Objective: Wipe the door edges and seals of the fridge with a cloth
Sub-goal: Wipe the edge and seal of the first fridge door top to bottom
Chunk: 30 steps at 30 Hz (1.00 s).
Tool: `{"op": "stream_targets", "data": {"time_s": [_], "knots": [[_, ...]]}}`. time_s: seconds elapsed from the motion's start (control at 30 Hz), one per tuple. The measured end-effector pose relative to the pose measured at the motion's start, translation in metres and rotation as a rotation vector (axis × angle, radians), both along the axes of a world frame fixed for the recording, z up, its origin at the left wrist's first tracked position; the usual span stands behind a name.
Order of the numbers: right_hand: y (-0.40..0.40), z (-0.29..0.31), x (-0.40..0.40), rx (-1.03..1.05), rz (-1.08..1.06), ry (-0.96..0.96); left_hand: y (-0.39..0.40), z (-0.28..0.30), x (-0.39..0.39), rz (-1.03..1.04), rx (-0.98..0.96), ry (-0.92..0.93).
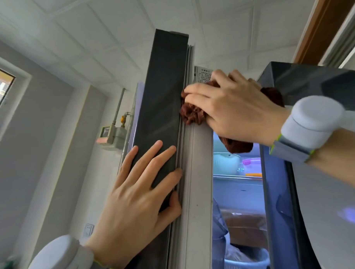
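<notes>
1. Left hand [134, 204] lies flat, fingers spread, on the dark glossy edge of the open left fridge door [163, 98]; thumb hooks round onto the grey rubber seal strip [190, 164]. Nothing clasped.
2. Right hand [232, 110] curled over a bunched dark-red cloth [192, 111], pressing it against the seal high on the door.
3. Cloth tail hangs below the palm.
4. Lit fridge interior [238, 188] right of the seal; second dark door [311, 83] far right.
</notes>
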State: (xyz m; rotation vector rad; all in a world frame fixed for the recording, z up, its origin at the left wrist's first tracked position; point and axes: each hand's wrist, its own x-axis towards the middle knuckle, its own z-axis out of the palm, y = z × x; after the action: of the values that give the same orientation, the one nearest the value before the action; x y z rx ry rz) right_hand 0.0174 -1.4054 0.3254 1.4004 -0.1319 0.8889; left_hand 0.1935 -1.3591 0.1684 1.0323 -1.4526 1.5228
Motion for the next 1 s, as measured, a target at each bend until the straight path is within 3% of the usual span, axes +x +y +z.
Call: {"op": "stream_targets", "data": {"time_s": [0.17,0.37,1.0], "knots": [[-0.002,0.0,0.009,-0.062,-0.025,-0.09,0.0,-0.001,0.001,-0.001,0.008,0.003],[0.006,-0.024,0.013,-0.162,-0.26,-0.118,0.001,-0.001,0.001,0.021,0.014,0.005],[0.004,-0.107,-0.005,-0.008,-0.054,0.15,0.004,-0.03,-0.002,-0.012,0.052,0.093]]}}
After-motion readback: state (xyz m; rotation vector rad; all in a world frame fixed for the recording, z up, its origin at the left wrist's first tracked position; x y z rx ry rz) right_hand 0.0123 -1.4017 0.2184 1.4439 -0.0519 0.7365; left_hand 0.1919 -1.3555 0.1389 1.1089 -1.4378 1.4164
